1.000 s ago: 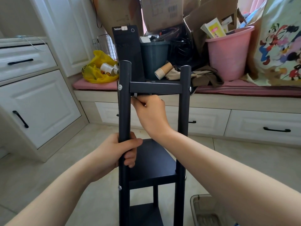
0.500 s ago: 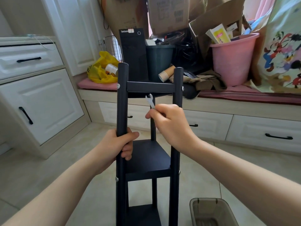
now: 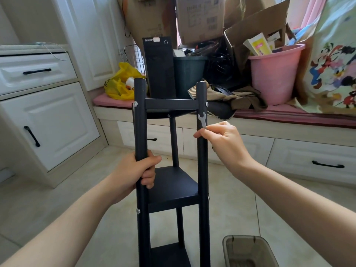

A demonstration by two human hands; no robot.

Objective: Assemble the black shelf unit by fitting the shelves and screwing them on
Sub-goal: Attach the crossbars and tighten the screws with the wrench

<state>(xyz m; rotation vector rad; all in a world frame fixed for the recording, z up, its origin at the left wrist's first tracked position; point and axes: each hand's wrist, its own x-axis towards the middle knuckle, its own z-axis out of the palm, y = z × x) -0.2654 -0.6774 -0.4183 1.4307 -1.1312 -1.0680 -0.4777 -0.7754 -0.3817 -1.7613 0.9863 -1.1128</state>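
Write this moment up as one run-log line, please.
left hand grips front-left post | right hand pinches small wrench in front of front-right post | wrench head just below top-right screw, not on it

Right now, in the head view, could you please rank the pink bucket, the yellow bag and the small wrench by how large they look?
1. pink bucket
2. yellow bag
3. wrench, clearly the smallest even though it is nearest the camera

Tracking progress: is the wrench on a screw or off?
Off: the wrench, pinched by the right hand, sits below the top right screw, apart.
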